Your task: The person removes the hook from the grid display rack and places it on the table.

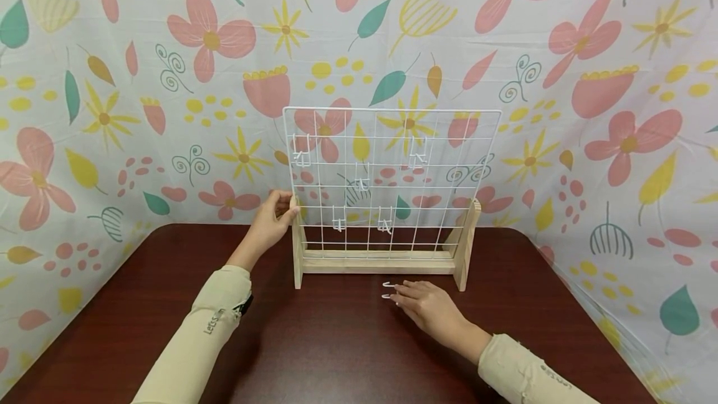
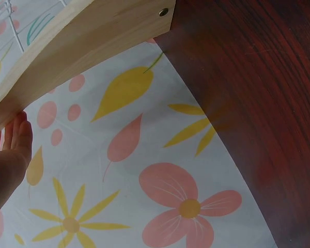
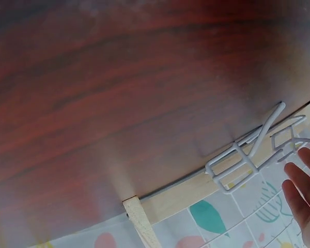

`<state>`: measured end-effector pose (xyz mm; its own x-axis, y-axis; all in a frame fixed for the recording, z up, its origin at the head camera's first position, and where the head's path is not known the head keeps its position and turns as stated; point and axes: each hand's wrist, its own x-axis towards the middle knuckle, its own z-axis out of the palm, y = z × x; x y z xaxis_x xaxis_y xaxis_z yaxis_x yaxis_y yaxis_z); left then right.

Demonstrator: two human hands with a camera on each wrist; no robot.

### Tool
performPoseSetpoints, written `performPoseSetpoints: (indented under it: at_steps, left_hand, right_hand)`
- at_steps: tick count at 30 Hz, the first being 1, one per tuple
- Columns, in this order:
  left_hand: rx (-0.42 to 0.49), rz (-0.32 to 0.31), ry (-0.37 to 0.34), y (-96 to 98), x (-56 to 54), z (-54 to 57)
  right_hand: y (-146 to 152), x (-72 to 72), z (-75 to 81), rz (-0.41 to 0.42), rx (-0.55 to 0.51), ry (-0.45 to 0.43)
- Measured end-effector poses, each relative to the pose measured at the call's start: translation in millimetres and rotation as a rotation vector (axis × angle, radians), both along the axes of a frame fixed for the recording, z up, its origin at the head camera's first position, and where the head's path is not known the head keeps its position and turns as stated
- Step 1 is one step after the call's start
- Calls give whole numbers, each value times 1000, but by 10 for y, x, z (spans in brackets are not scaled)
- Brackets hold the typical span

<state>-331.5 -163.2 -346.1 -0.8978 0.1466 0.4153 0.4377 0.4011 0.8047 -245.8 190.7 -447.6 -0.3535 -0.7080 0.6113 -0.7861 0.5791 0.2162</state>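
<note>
A white wire grid panel point(image 1: 404, 187) stands upright in a wooden stand point(image 1: 376, 265). My left hand point(image 1: 273, 216) grips the top of the stand's left upright, with the fingers behind it and the thumb in front. In the left wrist view, part of that upright point(image 2: 82, 57) lies beside the fingertips. Low in front of the stand, my right hand point(image 1: 429, 309) holds a white wire hook point(image 1: 388, 284) at its fingertips. Two curled ends poke out to the left; the fingers cover the rest, and the thumb is mostly hidden.
Several white wire hooks hang on the grid, one at the upper left point(image 1: 301, 158), another at the lower right point(image 3: 237, 168) behind my right hand. The stand rests on a dark red-brown table point(image 1: 320, 341). A flower-patterned cloth point(image 1: 359, 36) covers the wall behind.
</note>
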Motion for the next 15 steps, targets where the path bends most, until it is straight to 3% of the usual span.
performPoseSetpoints:
  at_steps: [8, 15]
  left_hand:
    - [3, -10, 7, 0, 14, -4]
    - [9, -12, 5, 0, 6, -9]
  right_hand:
    - [-8, -2, -23, -4, 37, 33]
    - [8, 22, -5, -15, 62, 12]
